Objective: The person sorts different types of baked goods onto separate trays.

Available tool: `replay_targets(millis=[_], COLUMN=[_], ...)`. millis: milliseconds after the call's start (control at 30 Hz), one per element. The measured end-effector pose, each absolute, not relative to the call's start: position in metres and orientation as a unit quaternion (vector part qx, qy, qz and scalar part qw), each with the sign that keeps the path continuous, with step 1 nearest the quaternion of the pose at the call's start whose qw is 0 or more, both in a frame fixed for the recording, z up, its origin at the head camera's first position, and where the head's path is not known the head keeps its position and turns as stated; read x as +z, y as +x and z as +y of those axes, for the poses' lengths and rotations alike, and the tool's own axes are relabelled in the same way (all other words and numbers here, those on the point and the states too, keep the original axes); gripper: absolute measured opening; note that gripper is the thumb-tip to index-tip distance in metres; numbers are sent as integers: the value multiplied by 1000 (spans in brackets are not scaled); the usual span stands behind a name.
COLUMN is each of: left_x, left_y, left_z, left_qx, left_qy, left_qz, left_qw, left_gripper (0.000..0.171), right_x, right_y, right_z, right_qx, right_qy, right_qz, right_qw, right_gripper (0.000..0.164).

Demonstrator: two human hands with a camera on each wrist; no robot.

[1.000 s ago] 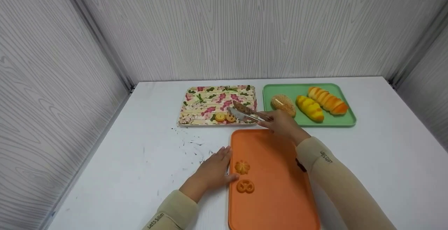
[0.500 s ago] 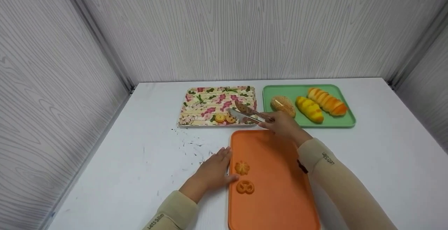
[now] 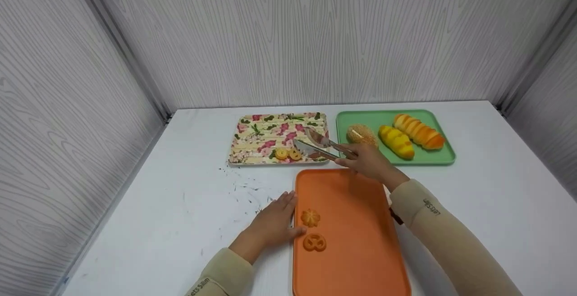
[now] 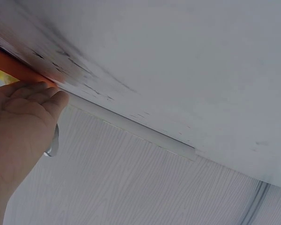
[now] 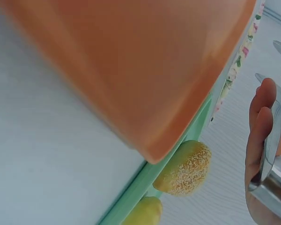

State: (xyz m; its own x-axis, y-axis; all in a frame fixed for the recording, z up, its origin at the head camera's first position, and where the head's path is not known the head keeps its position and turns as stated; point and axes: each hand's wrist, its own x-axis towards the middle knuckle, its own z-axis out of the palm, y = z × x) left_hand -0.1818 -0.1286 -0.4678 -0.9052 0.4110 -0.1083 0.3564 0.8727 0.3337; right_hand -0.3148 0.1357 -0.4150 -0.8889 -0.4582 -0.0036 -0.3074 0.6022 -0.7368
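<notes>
My right hand [image 3: 372,164] grips metal tongs [image 3: 331,145], whose two arms stand apart over the floral tray [image 3: 252,129]. Between the arms nothing is held. Two small round cookies [image 3: 288,153] lie together at that tray's front edge, just left of the lower tong tip. In the right wrist view, fingers [image 5: 264,123] curl against the tongs' metal arm. My left hand [image 3: 272,225] lies along the left side of the orange tray [image 3: 351,251], fingers straight at its edge and thumb over the rim. Beside the thumb are a flower-shaped cookie [image 3: 310,218] and a pretzel-shaped cookie [image 3: 314,242].
A green tray [image 3: 437,158] stands at the back right. It bears a seeded bun [image 3: 362,134], a yellow bread roll [image 3: 396,142] and a striped loaf [image 3: 419,131]. Dark marks [image 3: 245,187] streak the white table left of the orange tray. Panelled walls [image 3: 288,39] enclose the table.
The tongs' arms have spread wider, and my right hand has shifted slightly right and nearer me. My left hand keeps its place on the orange tray.
</notes>
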Motion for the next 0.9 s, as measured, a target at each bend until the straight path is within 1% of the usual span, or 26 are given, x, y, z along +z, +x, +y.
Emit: replay_targets(millis=[267, 467, 667, 800, 900], left_x=[-468, -469, -468, -468, -468], left_y=[-181, -181, -182, -181, -180], left_z=[-129, -129, -128, -128, -128], left_qx=[162, 162, 162, 158, 155], left_qy=[196, 198, 193, 193, 197], left_qz=[963, 963, 963, 964, 964], left_qw=[90, 86, 94, 91, 86], left_gripper=[88, 88, 88, 87, 86], right_x=[-410, -411, -412, -416, -418], right_y=[-306, -296, -281, -274, -268], right_z=[148, 155, 159, 164, 168], right_qx=[-391, -384, -379, -381, -376], right_qy=[-249, -256, -254, -267, -282], right_qz=[882, 882, 882, 877, 874], right_qw=[88, 100, 119, 124, 126], right_gripper=[53, 52, 56, 60, 59])
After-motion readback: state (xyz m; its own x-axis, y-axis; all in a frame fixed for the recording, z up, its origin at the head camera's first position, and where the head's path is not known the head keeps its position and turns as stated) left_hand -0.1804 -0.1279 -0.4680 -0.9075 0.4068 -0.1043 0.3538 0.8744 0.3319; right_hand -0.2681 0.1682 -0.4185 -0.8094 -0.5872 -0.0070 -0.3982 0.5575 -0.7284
